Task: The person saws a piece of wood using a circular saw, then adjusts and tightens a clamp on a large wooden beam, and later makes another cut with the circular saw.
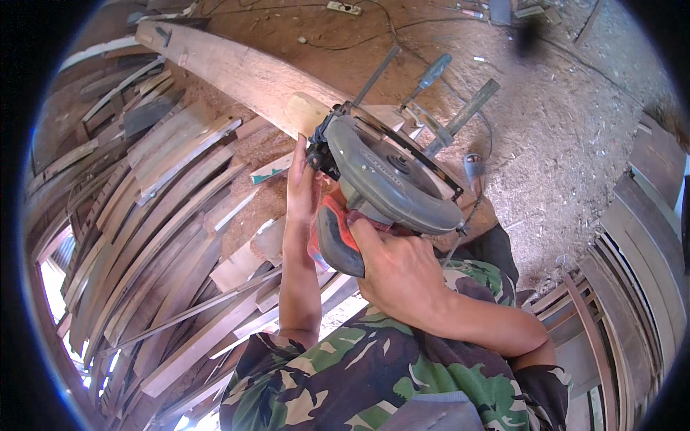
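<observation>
A circular saw with a grey blade guard and an orange-red and black handle rests over the near end of a long wooden plank. My right hand is wrapped round the saw's handle. My left hand is at the saw's left side, a finger stretched up to the plank's near edge; the saw hides part of this hand. A short pale wood piece lies on the plank just ahead of the saw. Beyond the saw, a bar clamp with a blue handle stands by the plank.
Stacked boards and offcuts fill the left side. More boards lean at the right. Sawdust and scraps cover the ground. A power cord runs past the clamp, and a white socket strip lies at the far edge.
</observation>
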The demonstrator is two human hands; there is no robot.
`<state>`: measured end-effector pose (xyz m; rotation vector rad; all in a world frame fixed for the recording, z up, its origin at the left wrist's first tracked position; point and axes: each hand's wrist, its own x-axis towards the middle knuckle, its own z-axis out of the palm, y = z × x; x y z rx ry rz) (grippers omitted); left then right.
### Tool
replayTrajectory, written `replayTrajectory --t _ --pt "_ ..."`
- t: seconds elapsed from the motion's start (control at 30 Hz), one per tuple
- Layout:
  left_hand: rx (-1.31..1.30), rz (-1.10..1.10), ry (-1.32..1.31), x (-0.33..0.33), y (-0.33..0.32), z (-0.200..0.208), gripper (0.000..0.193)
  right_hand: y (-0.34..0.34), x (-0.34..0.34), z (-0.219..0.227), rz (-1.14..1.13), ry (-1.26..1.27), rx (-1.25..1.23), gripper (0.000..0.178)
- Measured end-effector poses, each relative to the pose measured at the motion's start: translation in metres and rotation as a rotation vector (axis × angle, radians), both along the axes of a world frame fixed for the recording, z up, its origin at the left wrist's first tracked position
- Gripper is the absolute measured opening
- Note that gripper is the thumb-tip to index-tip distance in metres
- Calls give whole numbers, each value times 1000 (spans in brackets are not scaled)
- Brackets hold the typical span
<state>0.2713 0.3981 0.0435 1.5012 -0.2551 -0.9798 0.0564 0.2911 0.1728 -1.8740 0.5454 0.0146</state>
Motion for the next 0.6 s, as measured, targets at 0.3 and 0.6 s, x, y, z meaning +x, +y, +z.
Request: replayTrajectory --t 0.3,0.6 --pt "-6 43 112 -7 -19 41 54 -2 19 -4 4 -34 -12 49" --pt "-33 40 158 13 -25 47 55 -2 44 -5 -30 -81 -53 41"
